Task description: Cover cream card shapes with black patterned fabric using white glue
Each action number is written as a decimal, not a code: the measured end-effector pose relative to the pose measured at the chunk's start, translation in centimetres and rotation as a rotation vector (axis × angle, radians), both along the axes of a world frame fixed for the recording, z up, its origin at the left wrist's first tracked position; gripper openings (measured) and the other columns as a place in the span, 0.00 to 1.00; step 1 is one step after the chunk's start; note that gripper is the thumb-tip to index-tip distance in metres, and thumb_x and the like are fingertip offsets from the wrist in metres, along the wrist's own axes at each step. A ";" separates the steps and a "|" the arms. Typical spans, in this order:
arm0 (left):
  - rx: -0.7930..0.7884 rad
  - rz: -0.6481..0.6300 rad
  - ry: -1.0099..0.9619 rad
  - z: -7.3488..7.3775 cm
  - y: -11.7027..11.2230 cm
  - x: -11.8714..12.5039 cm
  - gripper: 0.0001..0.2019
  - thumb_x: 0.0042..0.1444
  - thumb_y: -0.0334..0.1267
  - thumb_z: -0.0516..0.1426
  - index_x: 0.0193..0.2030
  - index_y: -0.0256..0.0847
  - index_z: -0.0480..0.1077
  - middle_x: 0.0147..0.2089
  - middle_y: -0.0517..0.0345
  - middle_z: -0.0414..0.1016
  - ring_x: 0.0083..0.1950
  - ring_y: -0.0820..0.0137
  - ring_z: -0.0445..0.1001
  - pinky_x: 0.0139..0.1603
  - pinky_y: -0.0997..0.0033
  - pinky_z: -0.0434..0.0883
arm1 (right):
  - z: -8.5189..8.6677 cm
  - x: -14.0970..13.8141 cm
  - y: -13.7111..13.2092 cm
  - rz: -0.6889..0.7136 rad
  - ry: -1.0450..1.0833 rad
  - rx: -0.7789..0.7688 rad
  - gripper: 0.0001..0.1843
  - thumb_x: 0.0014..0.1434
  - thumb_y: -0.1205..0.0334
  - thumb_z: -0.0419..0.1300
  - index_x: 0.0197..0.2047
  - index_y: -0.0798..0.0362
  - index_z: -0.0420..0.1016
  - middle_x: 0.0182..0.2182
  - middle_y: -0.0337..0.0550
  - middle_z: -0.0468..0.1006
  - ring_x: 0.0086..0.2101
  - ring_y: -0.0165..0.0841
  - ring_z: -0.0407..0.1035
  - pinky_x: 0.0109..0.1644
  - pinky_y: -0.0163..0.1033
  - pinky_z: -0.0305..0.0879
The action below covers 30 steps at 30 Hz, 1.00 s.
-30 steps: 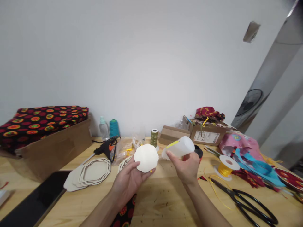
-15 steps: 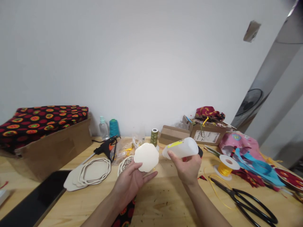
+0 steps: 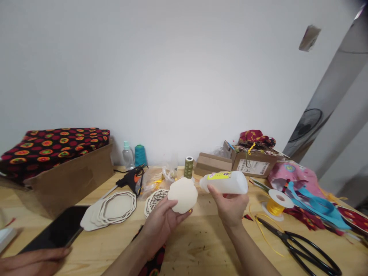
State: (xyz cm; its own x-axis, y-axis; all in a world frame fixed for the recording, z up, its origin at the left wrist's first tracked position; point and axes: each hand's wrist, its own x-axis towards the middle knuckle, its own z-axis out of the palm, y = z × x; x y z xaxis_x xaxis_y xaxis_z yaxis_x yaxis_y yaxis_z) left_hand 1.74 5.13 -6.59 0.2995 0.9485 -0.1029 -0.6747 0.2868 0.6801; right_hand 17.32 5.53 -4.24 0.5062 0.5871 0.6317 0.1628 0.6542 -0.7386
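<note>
My left hand (image 3: 165,220) grips a pale, scallop-edged wooden piece (image 3: 183,194) by its lower left side, thumb on its face and fingers behind. In my right hand (image 3: 231,209) is a translucent white glue bottle (image 3: 230,183) with a yellow label. The bottle lies nearly level, its nozzle end pointing left at the wooden piece, with a small gap between them. Behind my left hand, fretwork wooden pieces (image 3: 155,199) rest on the table. Dark patterned fabric (image 3: 153,264) shows under my left forearm.
Another person's hand (image 3: 37,260) is at lower left by a black phone (image 3: 56,230). Wooden frames (image 3: 117,209) and a glue gun (image 3: 130,180) lie to the left. Black scissors (image 3: 287,237) and a yellow cord spool (image 3: 276,205) are at right. Cardboard boxes (image 3: 69,180) stand behind.
The glue bottle has tilted to nearly level. My left fingers have closed in behind the wooden piece. Another person's hand has appeared at lower left beside the phone. The view has shifted slightly.
</note>
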 end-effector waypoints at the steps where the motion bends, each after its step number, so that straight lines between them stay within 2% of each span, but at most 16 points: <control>1: 0.000 -0.005 0.003 0.0 -0.1 0.0 0.28 0.52 0.24 0.50 0.59 0.44 0.51 0.46 0.49 0.75 0.45 0.62 0.73 0.45 0.56 0.68 | -0.1 0.0 0.0 0.002 -0.003 -0.001 0.12 0.37 0.65 0.67 0.28 0.59 0.73 0.24 0.48 0.79 0.26 0.38 0.74 0.31 0.41 0.72; 9: -0.003 -0.014 0.003 0.1 -0.3 0.1 0.28 0.52 0.24 0.50 0.60 0.45 0.51 0.47 0.51 0.75 0.45 0.63 0.73 0.45 0.56 0.68 | -0.6 0.5 0.4 -0.037 -0.133 -0.007 0.13 0.38 0.65 0.67 0.30 0.56 0.73 0.27 0.44 0.78 0.27 0.37 0.73 0.33 0.41 0.71; 20: 0.028 0.015 -0.072 0.1 0.4 -0.4 0.26 0.52 0.24 0.50 0.58 0.45 0.54 0.45 0.53 0.76 0.49 0.61 0.71 0.48 0.55 0.67 | -0.4 0.8 0.1 -0.092 -0.304 -0.066 0.12 0.40 0.60 0.66 0.26 0.58 0.71 0.24 0.46 0.76 0.25 0.37 0.71 0.31 0.42 0.68; 26: 0.010 0.031 -0.087 0.2 0.5 -0.5 0.26 0.52 0.24 0.49 0.58 0.44 0.53 0.43 0.53 0.78 0.47 0.62 0.73 0.47 0.56 0.68 | -0.6 0.8 0.3 0.041 -0.152 -0.094 0.12 0.40 0.60 0.66 0.29 0.57 0.73 0.25 0.45 0.78 0.26 0.36 0.71 0.31 0.39 0.69; 30: -0.003 0.029 -0.090 0.4 0.3 -0.5 0.26 0.52 0.24 0.49 0.58 0.43 0.54 0.42 0.51 0.78 0.46 0.61 0.73 0.47 0.56 0.69 | -0.5 0.6 0.3 0.045 -0.062 -0.059 0.11 0.39 0.63 0.66 0.28 0.56 0.73 0.24 0.44 0.79 0.25 0.35 0.72 0.30 0.37 0.70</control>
